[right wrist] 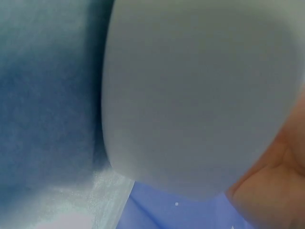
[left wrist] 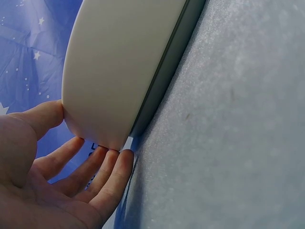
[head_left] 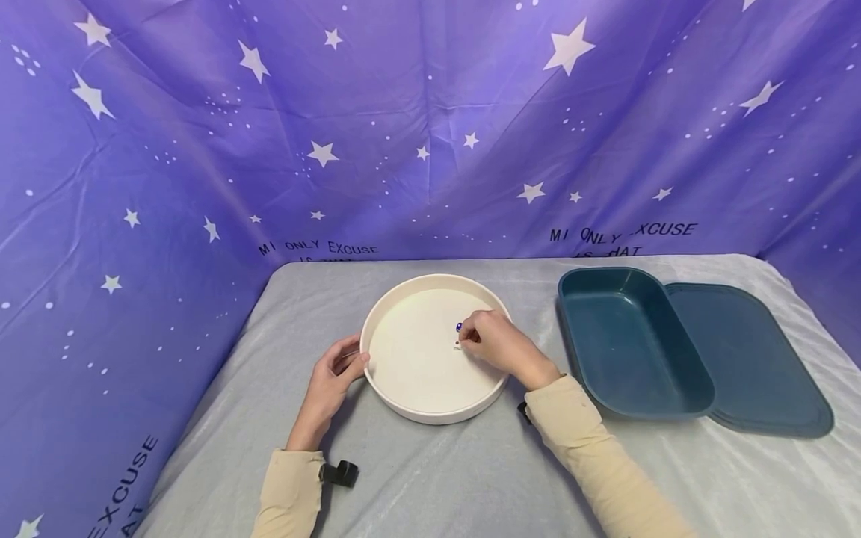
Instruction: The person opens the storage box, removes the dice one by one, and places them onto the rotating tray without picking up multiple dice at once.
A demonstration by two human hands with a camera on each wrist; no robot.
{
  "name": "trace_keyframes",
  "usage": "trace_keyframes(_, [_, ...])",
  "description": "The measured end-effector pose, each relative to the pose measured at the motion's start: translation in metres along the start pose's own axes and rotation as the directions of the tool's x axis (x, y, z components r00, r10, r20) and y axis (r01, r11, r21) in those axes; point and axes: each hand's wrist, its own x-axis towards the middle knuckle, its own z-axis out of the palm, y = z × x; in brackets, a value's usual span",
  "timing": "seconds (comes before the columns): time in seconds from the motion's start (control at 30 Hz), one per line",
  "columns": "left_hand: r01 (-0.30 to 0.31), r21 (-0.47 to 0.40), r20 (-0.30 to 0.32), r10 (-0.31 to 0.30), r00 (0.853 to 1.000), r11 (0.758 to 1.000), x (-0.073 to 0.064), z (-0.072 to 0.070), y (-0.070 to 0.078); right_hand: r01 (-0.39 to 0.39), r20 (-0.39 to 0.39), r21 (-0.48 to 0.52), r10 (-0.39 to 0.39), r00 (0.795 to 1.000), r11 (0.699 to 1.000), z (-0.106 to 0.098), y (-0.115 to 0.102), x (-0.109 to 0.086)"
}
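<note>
A round cream tray (head_left: 417,373) with a low rim stands on the cloth-covered table. My left hand (head_left: 334,373) grips its left side, thumb at the rim and fingers against the outer wall, as the left wrist view shows. Inside the tray's right half, my right hand (head_left: 494,340) has its thumb and fingertips together, pinching a tiny white piece (head_left: 457,346) with a dark mark. Just beyond the fingertips lies a tiny blue piece (head_left: 460,326), partly covered by the hand. Both are too small to identify. In the right wrist view, the tray wall (right wrist: 190,105) hides the fingertips.
To the right stands a deep teal rectangular container (head_left: 625,351). A flat teal lid (head_left: 760,359) lies beside it, partly behind its right side. Grey cloth (head_left: 430,478) covers the table, and a purple star-patterned curtain (head_left: 403,112) hangs behind and around it.
</note>
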Motion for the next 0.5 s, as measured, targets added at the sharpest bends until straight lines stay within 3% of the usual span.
trace_keyframes(0.3, [-0.007, 0.035, -0.012, 0.007, 1.000, 0.999, 0.0018, 0.0022, 0.0003, 0.000, -0.017, -0.018, 0.000, 1.000, 1.000, -0.0023, -0.0007, -0.0032])
trace_keyframes(0.5, [0.002, 0.051, -0.016, -0.001, 1.000, 0.999, 0.0017, 0.0004, -0.0006, 0.041, -0.029, -0.063, -0.043, 0.999, 0.997, -0.0067, -0.0034, -0.0064])
